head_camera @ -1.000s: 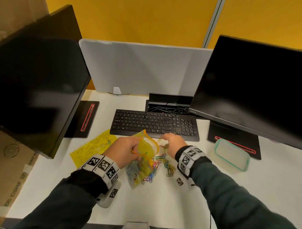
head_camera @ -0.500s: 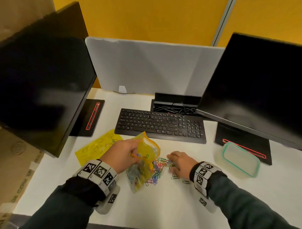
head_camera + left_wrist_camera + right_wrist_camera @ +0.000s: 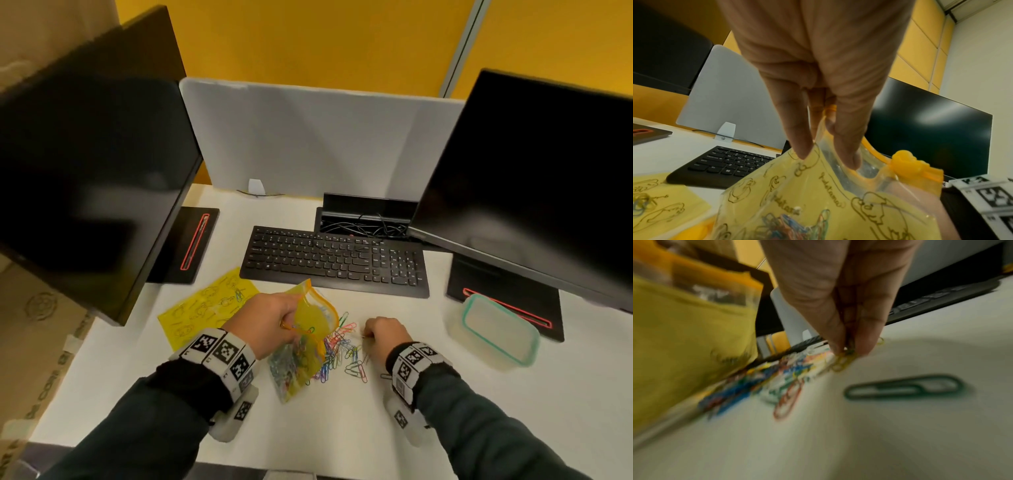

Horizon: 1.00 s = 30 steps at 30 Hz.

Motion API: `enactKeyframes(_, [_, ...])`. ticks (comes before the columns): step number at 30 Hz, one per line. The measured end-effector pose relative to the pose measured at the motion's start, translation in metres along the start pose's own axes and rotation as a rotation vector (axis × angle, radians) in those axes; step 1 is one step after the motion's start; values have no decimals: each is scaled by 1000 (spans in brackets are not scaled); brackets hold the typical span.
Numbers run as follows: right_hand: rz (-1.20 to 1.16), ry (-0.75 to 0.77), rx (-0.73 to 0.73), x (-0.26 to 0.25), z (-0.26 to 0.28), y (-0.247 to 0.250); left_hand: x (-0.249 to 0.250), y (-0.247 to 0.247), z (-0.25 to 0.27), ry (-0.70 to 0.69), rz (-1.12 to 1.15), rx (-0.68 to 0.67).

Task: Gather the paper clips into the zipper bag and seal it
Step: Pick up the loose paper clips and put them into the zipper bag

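The left hand (image 3: 270, 322) pinches the bag (image 3: 310, 320) rim, held raised. The right hand (image 3: 385, 337) is lowered, fingers (image 3: 867, 337) pinching clips (image 3: 842, 361).

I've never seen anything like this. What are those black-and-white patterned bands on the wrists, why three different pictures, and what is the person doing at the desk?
No machine here: a person works with bare hands, wearing marker bands and a small camera on each wrist, plus one camera on the head. The wide picture is from the head; the two close ones look along each hand.

On the white desk lie a heap of coloured paper clips, a keyboard, a second yellow printed bag and a clear plastic container, between two dark monitors.

The left hand pinches the mouth of the yellow zipper bag, holding it open; some clips are already inside. The right hand pinches a few yellow clips from the heap.
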State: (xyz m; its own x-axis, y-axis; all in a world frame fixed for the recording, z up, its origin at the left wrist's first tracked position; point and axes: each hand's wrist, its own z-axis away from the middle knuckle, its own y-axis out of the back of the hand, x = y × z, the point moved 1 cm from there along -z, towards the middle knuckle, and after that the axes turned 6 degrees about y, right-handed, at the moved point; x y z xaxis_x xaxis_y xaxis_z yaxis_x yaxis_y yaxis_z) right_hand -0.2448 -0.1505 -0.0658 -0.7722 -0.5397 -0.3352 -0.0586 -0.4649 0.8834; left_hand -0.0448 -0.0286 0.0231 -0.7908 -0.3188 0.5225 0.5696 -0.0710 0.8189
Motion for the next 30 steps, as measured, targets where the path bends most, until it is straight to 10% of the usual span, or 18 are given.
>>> enactKeyframes(7, [-770,55,275,-44,28,57,11,1,-4,30,11,-38])
enactKeyframes(11, [-629,166,225,-80,29,72,22,2,-1,-4,35,-26])
enactKeyframes(16, [-540,-47,257,-30,44,62,19,7,0,-33,21,9])
enactKeyframes(21, [-146,-349,-174,9,73,0,10,11,2,-41,41,33])
enactKeyframes(30, [-185,-23,56,-28,16,-24,5,15,2,-17,74,51])
